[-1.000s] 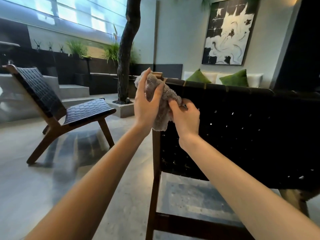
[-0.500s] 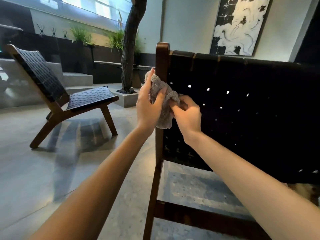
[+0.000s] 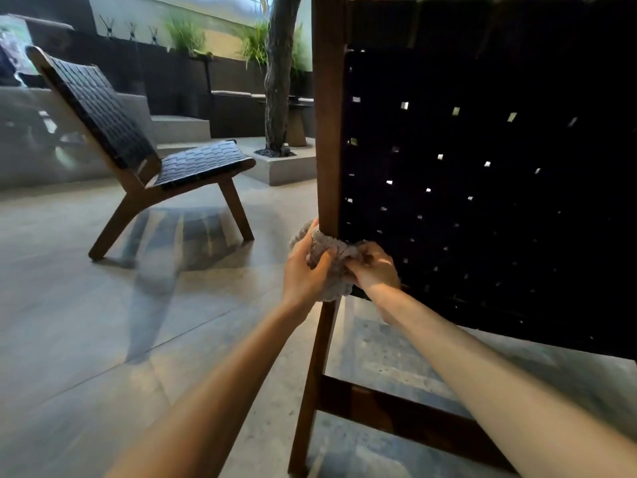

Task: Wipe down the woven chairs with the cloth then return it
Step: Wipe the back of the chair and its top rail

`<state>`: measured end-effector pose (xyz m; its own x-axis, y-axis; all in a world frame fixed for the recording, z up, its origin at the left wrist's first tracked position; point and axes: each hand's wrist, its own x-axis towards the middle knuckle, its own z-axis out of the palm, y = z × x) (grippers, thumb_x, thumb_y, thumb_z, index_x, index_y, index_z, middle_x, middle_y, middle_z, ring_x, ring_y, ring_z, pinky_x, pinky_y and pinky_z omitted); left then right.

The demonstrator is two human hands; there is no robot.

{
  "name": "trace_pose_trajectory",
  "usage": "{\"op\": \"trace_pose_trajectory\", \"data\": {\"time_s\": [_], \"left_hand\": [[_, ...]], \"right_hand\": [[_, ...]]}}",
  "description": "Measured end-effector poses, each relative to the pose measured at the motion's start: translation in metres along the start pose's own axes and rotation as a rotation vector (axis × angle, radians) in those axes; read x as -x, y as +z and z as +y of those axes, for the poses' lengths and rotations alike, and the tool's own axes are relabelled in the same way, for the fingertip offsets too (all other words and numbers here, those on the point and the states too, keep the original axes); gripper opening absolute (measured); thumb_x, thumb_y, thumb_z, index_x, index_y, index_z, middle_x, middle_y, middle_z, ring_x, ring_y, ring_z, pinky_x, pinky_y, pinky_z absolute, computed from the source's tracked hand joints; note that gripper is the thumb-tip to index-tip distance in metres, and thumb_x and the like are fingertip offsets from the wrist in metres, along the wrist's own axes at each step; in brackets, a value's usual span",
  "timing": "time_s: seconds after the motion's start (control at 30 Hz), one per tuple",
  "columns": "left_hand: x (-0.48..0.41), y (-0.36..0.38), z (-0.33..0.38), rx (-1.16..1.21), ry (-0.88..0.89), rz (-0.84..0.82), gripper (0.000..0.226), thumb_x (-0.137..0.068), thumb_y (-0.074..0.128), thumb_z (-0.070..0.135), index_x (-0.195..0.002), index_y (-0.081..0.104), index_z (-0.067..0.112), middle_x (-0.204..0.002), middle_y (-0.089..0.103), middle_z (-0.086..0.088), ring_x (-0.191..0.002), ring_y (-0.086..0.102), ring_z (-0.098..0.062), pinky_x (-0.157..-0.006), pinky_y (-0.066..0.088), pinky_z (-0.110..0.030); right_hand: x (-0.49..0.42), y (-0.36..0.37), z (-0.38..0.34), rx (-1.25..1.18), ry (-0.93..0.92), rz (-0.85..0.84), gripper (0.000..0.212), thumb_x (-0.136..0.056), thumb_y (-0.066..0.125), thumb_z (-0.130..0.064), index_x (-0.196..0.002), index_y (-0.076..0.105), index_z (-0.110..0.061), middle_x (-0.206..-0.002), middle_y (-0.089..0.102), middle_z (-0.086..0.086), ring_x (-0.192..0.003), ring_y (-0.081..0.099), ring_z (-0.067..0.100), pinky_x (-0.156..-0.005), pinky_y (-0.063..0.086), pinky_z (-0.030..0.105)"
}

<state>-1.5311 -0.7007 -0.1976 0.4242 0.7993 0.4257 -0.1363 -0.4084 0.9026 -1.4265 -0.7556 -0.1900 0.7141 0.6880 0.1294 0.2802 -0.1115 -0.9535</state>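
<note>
**A:** What fills the view?

**B:** A pale floor [image 3: 103, 322], and close up, the back of a woven chair [image 3: 482, 201], black webbing in a wooden frame. A second woven chair [image 3: 138, 132] stands well apart to the left, near a tree trunk [image 3: 277, 81].

**A:** Where's the work?

**B:** On the near chair's left upright post [image 3: 329, 132], low down, about where the webbing ends.

**A:** And the grip?

**B:** The left hand [image 3: 303, 270] curls round the post from the outer side. The right hand [image 3: 374, 267] pinches bunched fabric on the webbing side. The grey cloth [image 3: 331, 263] is wrapped round the post between them, squeezed by both.

**A:** Which step, then?

**B:** Wiping this chair's frame, I'd judge, so early in the job.

**A:** And next?

**B:** Probably sliding the wrapped cloth down the leg towards the crossbar [image 3: 413, 419] with both hands squeezing evenly. The joint there may snag the fabric. The other chair and the cloth's return are not yet done.
</note>
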Motion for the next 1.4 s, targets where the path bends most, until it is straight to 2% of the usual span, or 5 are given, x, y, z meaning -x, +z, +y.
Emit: {"op": "trace_pose_trajectory", "data": {"time_s": [0.27,0.47,0.67,1.07,1.4], "left_hand": [[0.006,0.01,-0.058,0.0,-0.128,-0.033,0.037,-0.097,0.049,0.011,-0.133,0.051,0.021,-0.118,0.058,0.003,-0.109,0.057,-0.014,-0.079,0.052,-0.013],[0.032,0.021,-0.083,-0.06,-0.194,0.055,0.037,-0.096,0.053,0.02,-0.133,0.053,0.021,-0.124,0.059,0.002,-0.111,0.059,-0.015,-0.085,0.054,-0.021],[0.034,0.038,-0.099,-0.129,-0.312,0.125,0.06,-0.095,0.055,0.022,-0.149,0.027,0.021,-0.147,0.041,-0.006,-0.13,0.044,-0.023,-0.104,0.042,-0.037],[0.015,0.03,-0.125,-0.121,-0.266,-0.113,0.035,-0.102,0.037,0.021,-0.137,0.041,0.021,-0.127,0.054,0.0,-0.116,0.053,-0.014,-0.08,0.051,-0.014],[0.044,0.027,-0.151,-0.211,-0.289,-0.111,0.041,-0.101,0.04,0.015,-0.142,0.039,0.021,-0.132,0.055,-0.007,-0.119,0.054,-0.021,-0.097,0.05,-0.04]], "right_hand": [[-0.007,0.008,0.049,0.154,-0.062,-0.031,0.006,-0.094,0.056,-0.024,-0.096,0.055,-0.029,-0.115,0.057,0.003,-0.104,0.055,0.021,-0.081,0.047,0.027],[0.024,0.004,0.096,0.194,0.015,-0.001,0.019,-0.091,0.063,-0.026,-0.106,0.068,-0.017,-0.098,0.066,-0.007,-0.092,0.062,0.009,-0.062,0.04,0.007],[0.018,0.013,0.113,0.133,0.235,0.157,0.032,-0.099,0.049,-0.033,-0.126,0.058,-0.018,-0.127,0.06,0.005,-0.113,0.059,0.023,-0.082,0.045,0.026],[-0.002,0.048,0.137,0.069,-0.07,-0.224,0.06,-0.099,0.034,-0.005,-0.148,0.018,-0.036,-0.144,0.044,0.003,-0.126,0.049,0.02,-0.09,0.042,0.024],[0.01,0.05,0.168,0.193,-0.092,-0.247,0.067,-0.095,0.042,-0.002,-0.15,0.021,-0.036,-0.142,0.044,0.007,-0.125,0.049,0.023,-0.093,0.048,0.03]]}}
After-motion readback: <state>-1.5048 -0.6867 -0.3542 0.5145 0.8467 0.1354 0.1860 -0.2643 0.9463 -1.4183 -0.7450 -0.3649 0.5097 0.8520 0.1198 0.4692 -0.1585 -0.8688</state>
